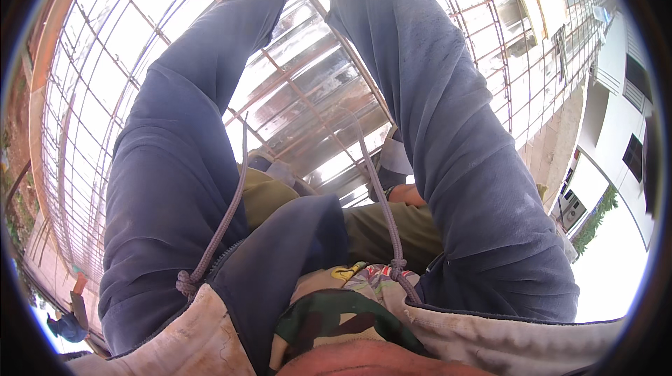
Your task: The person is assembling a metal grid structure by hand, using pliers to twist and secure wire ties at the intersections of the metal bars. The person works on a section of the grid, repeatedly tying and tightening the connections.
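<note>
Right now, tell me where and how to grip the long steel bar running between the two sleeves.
Probably best on the bare middle of the long steel bar, coming from above, fingers wrapped crosswise. It is slender, runs lengthwise away from the body, and has open gaps on both sides for fingers. Clearance above the shiny metal sheeting can't be judged.

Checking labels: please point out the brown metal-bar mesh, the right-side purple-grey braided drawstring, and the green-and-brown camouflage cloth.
Metal-bar mesh (288, 81), head view: on one of its bars.
Braided drawstring (383, 202), head view: midway along the cord.
Camouflage cloth (318, 309), head view: on a dark-green patch.
</note>
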A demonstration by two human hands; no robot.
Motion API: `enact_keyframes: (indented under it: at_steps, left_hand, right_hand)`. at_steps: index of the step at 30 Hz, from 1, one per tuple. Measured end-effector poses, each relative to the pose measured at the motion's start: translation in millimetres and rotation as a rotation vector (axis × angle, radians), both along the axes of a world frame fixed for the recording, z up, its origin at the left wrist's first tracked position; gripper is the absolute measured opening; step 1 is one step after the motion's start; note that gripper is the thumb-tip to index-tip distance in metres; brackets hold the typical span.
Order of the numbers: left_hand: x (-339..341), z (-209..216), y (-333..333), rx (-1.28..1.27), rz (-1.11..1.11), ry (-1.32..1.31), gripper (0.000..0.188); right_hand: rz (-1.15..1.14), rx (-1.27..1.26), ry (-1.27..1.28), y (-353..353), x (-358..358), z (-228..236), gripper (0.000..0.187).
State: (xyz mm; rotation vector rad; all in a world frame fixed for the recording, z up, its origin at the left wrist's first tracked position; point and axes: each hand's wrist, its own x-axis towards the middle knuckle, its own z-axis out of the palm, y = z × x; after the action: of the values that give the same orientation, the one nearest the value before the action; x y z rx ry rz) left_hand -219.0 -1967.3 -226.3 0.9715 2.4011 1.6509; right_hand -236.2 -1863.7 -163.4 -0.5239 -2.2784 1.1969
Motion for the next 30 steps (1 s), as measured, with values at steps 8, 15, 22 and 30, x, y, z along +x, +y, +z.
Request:
enact_keyframes:
  at_steps: [8, 15, 22, 30]
  left_hand:
    - [-52.4, 7.1, -14.4, 0.062, -0.837, -1.219, 0.009]
    - [7.6, 22.7, 14.6, 0.199, -0.435, -0.415, 0.023]
    - [-45.5, 41.1, -32.4, 0.115, -0.859, -1.333, 0.010]
    - [37.6, 79.4, -9.1, -0.308, -0.242, -0.246, 0.053]
  right_hand:
    - [0.182, -0.654, 0.030, -2.1, 34.7, 29.4, 0.027]
    - [-0.424, 0.236, -0.016, 13.0, 38.4, -8.5, 0.033]
    - [0.148, -0.083, -0.155, -10.8, 78.7, 87.2, 0.034]
    - [-0.076, 0.309, -0.174, 14.6, 83.3, 43.3, 0.032]
